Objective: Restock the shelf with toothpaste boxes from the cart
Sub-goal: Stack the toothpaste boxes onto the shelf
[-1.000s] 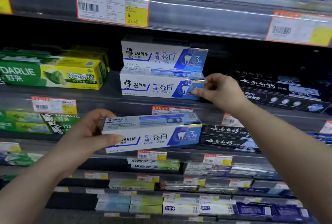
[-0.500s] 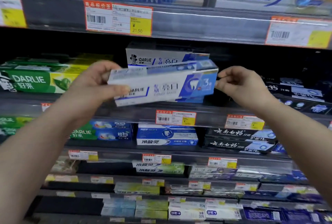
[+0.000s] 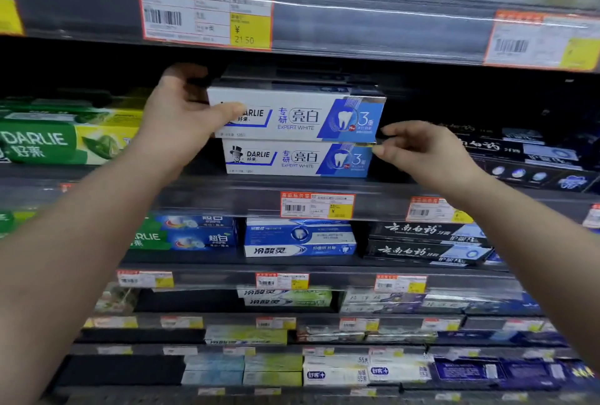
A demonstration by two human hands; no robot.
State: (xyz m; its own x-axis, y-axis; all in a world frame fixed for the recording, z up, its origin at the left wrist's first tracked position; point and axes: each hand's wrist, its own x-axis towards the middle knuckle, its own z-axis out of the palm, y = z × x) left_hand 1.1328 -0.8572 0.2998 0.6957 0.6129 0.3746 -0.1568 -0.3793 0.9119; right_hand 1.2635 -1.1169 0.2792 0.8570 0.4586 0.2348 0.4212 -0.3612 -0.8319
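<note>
A white and blue Darlie Expert White toothpaste box (image 3: 298, 118) is at the front of the shelf (image 3: 253, 200), on top of a matching box (image 3: 297, 160). More boxes sit in the dark behind it. My left hand (image 3: 181, 118) grips the top box by its left end, thumb across the front. My right hand (image 3: 418, 151) hovers at the right ends of the two boxes, fingers curled, fingertips touching the corner where they meet. The cart is out of view.
Green and yellow Darlie boxes (image 3: 65, 141) fill the shelf to the left, black boxes (image 3: 526, 161) to the right. The upper shelf edge (image 3: 357, 24) with price tags hangs close above the stack. Lower shelves hold several more toothpaste rows.
My left hand lifted the box from below shelf height and set it onto the stack. My right hand drew back from the lower box, then returned to the boxes' right ends.
</note>
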